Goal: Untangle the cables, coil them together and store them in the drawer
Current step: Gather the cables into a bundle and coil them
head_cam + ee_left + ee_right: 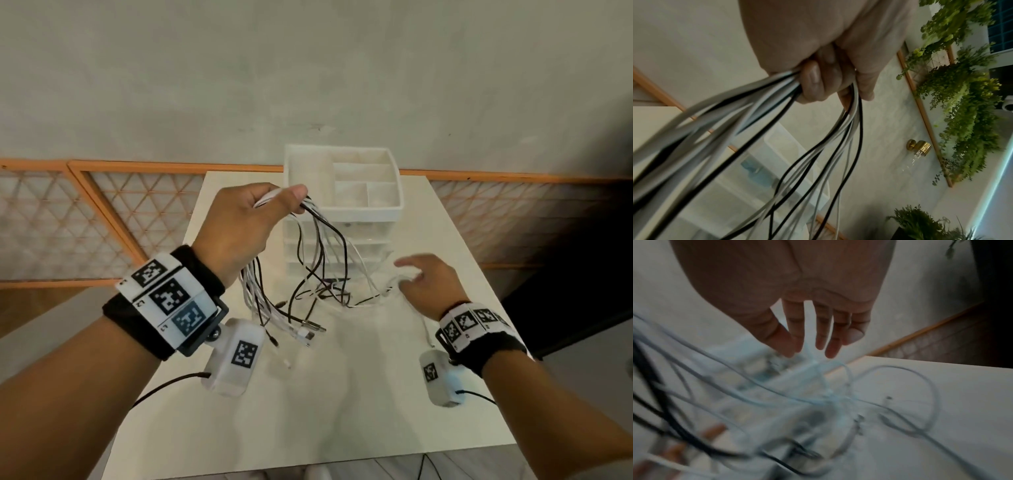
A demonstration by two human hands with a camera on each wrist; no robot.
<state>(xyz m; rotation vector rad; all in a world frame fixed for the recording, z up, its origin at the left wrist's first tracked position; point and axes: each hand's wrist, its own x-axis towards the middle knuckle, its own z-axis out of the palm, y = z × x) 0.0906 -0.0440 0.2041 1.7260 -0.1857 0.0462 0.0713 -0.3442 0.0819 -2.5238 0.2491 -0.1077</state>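
Observation:
My left hand (253,219) is raised above the table and grips a bundle of black and white cables (318,253), its fingers (818,81) curled round them. The cables (777,146) hang in loops down to the table, their plug ends (308,332) lying near the middle. My right hand (424,281) hovers low over the loose cable ends at the right, fingers (818,331) spread and straight, holding nothing. A white cable loop (900,394) lies on the table below it. The white drawer unit (342,205) stands behind the cables; whether a drawer is open cannot be told.
The drawer unit's top tray (397,205) has several empty compartments. The white table (359,411) ends close on the right side. An orange-framed lattice panel (68,222) runs behind, with a plain wall above. Plants (962,113) hang on a wall.

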